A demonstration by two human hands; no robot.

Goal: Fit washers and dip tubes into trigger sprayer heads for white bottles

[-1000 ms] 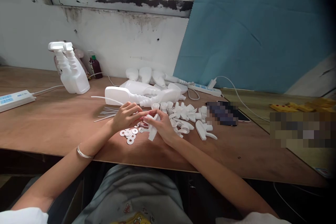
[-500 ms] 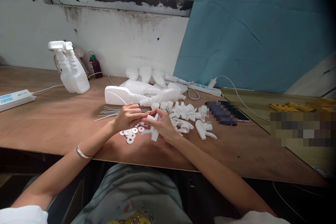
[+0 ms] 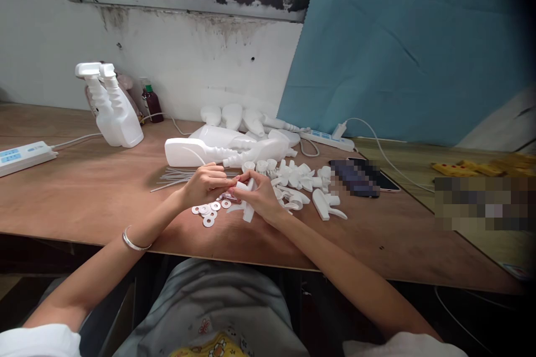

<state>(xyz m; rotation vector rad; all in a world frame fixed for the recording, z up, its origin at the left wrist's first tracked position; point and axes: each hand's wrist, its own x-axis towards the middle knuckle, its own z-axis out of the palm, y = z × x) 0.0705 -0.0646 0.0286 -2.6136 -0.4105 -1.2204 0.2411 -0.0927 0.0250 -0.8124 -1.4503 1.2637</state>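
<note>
My right hand (image 3: 263, 196) grips a white spray trigger head (image 3: 247, 207) just above the wooden table (image 3: 92, 195), its nozzle end pointing down toward me. My left hand (image 3: 206, 184) meets it from the left, fingertips pinched at the top of the trigger head; whether a small part sits between those fingers is hidden. Several white washers (image 3: 206, 212) lie on the table just below my left hand. A bundle of thin clear tubes (image 3: 173, 177) lies behind my left wrist.
A pile of white trigger heads (image 3: 299, 184) lies right of my hands. Empty white bottles (image 3: 218, 148) lie behind them, and assembled spray bottles (image 3: 115, 109) stand at the back left. A phone (image 3: 360, 177), power strips (image 3: 23, 156) and cables rest on the table.
Both hands stay joined on the trigger head; it has tipped a little and the fingers have shifted slightly. Nothing else on the table has moved.
</note>
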